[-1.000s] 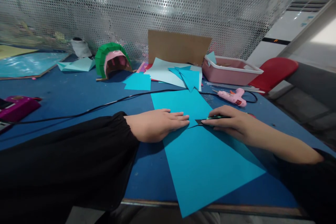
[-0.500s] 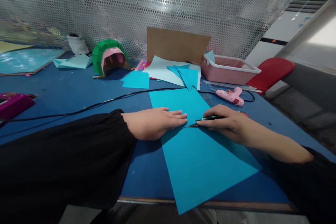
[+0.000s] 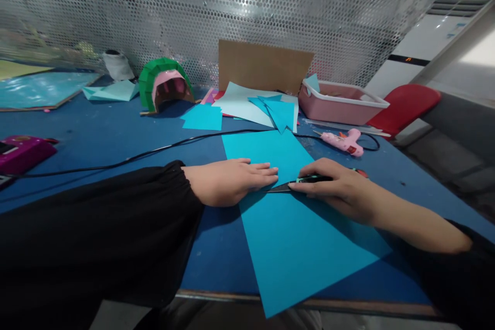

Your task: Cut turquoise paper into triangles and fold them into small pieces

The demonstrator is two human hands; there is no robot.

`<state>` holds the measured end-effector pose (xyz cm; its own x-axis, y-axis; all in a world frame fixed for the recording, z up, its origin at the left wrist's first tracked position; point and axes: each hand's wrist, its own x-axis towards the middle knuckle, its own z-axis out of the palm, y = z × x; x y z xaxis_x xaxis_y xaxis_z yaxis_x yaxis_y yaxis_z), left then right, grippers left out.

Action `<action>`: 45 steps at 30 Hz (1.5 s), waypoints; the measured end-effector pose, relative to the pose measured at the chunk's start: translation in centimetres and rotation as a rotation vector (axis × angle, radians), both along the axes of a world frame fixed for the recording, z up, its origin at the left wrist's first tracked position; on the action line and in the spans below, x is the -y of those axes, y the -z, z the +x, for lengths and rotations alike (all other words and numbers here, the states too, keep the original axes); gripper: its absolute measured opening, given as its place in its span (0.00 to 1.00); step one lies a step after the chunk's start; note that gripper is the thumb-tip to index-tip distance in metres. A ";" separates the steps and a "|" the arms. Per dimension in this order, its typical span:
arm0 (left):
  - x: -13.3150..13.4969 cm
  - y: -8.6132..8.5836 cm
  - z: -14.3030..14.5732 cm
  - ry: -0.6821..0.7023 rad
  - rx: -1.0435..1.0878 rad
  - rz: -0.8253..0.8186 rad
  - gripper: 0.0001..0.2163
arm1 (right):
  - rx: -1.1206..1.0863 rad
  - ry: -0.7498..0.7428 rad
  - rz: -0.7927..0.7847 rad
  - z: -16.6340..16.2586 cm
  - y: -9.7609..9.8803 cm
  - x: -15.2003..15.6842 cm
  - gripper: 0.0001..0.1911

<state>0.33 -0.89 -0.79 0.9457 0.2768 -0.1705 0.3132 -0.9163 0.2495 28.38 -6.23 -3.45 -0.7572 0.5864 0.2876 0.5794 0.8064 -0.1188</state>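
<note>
A large bright blue sheet of paper (image 3: 301,252) lies aslant on the table, its near corner past the front edge. Flat on the sheet's left part is my left hand (image 3: 235,180), palm down with fingers stretched out. My right hand (image 3: 340,191) grips a pointed cutting tool (image 3: 279,188) with a dark blade and a black and teal handle. A red bit shows behind the hand. The blade lies low over the paper, its tip pointing left below my left fingertips. Most of the handle is hidden, so whether it is a knife or scissors cannot be told.
A black cord (image 3: 154,150) crosses behind the sheet. Blue and pale paper pieces (image 3: 240,98), a cardboard panel (image 3: 263,67) and a pink basket (image 3: 340,105) stand at the back. A pink glue gun (image 3: 346,140) lies right, a green paper dome (image 3: 149,85) left, a magenta device (image 3: 27,153) far left.
My right hand and the tool have moved slightly toward me, the blade tip shifting a little down and left. My left hand stays flat on the paper. The view has shifted slightly.
</note>
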 end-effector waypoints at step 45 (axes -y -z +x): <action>0.3 1.0 -0.4 -0.244 0.151 0.450 0.18 | 0.073 0.102 -0.016 0.7 -1.2 0.2 0.22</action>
